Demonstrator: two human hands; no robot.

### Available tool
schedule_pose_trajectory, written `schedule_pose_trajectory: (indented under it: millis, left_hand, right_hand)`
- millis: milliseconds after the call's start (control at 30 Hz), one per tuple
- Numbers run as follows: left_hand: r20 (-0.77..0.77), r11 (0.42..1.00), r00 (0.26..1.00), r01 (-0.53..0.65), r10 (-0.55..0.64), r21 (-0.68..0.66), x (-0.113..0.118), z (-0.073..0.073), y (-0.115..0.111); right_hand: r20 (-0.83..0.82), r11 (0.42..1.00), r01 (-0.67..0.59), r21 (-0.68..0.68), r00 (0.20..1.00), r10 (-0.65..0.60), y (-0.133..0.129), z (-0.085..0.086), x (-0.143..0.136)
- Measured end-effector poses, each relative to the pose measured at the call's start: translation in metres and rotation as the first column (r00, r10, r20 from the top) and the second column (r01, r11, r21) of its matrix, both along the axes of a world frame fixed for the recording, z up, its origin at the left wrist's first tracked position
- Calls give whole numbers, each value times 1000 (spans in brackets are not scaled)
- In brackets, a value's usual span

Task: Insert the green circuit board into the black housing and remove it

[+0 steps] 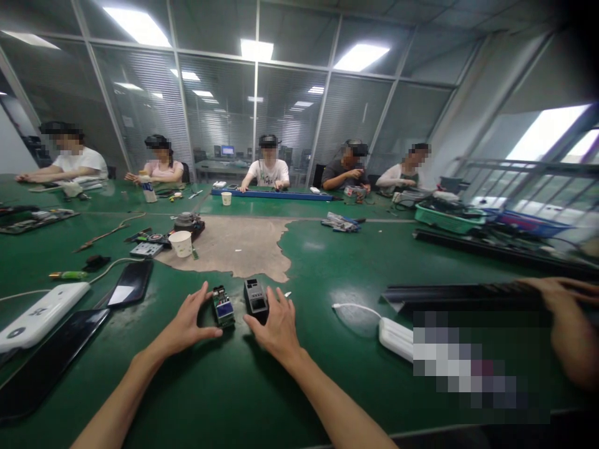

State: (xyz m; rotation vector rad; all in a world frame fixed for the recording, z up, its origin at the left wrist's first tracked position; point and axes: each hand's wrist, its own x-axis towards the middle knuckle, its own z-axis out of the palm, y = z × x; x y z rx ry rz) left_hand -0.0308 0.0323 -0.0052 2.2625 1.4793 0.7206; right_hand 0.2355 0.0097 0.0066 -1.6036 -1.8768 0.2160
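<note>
On the green table, a small electronic circuit board with a blue-grey display stands beside my left hand. My left hand is open, thumb and fingers spread along the board's left and near sides; whether they touch it I cannot tell. To the right of the board, with a small gap between, is a dark grey plastic housing with rectangular openings. My right hand is open around the housing's right and near sides, thumb at its lower end and fingers spread. Contact there is unclear, as the hand partly hides the housing.
A paper cup and electronic parts stand by a brown sheet. A white power strip and black phone lie left. On the right are a white adapter, black rail and another person's arm. Several people sit opposite.
</note>
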Motion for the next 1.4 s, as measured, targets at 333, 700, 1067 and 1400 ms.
schedule_pose_trajectory:
  millis: [333,700,1067,1400]
  left_hand:
    - [-74,996,997,-6,12,87,12,-4,-4]
    - [-136,996,990,-38,48,79,19,5,-9]
    - [-88,990,993,-64,75,123,11,-7,-11]
    - [-233,977,964,-81,126,196,1,-29,-2]
  right_hand:
    - [-48,1000,-13,23,999,14,3,-1,1]
    - [-288,995,46,91,957,-18,8,12,0]
    - [-211,988,-101,118,970,124,1,42,-57]
    - [-71,990,-109,91,991,115,-8,32,-77]
